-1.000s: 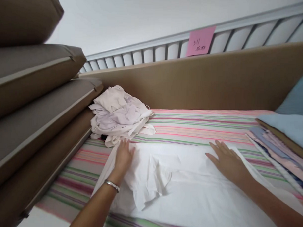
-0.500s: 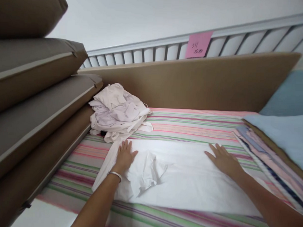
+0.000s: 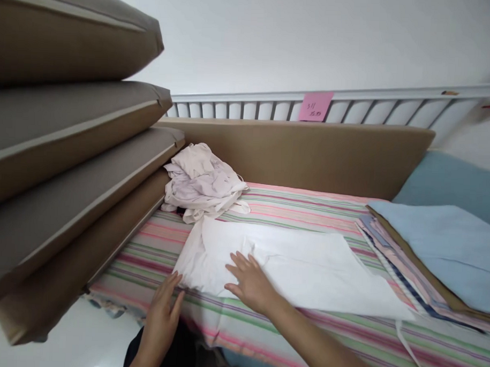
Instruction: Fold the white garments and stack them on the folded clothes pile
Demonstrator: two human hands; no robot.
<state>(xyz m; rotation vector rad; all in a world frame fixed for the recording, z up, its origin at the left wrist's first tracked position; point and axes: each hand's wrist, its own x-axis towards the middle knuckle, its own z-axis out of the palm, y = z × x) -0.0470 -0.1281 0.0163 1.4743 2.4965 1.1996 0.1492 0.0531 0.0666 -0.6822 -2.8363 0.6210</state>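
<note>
A white cloth garment [image 3: 306, 266] lies folded into a long strip across the striped bedsheet [image 3: 300, 207], its left end gathered and wrinkled. A thin white strap trails from its right end. My right hand [image 3: 252, 280] is over the left half of the cloth with its fingers spread; whether the palm presses on it I cannot tell. Beside the cloth's near left corner is my left hand [image 3: 164, 309], fingers apart and holding nothing. Behind the cloth's left end sits a crumpled heap of white and pale lilac clothes [image 3: 207, 179].
Thick brown-grey cushions [image 3: 81, 151] are stacked high at the left. At the right lies a pile of folded clothes [image 3: 439, 249], light blue on top. A brown padded board [image 3: 302, 156] stands along the white railing [image 3: 263, 109], which bears a pink note [image 3: 315, 107].
My right hand has moved left across the cloth. My left hand has come off it toward the near edge. The rumpled bunch on the cloth is now mostly flattened. The view has shifted.
</note>
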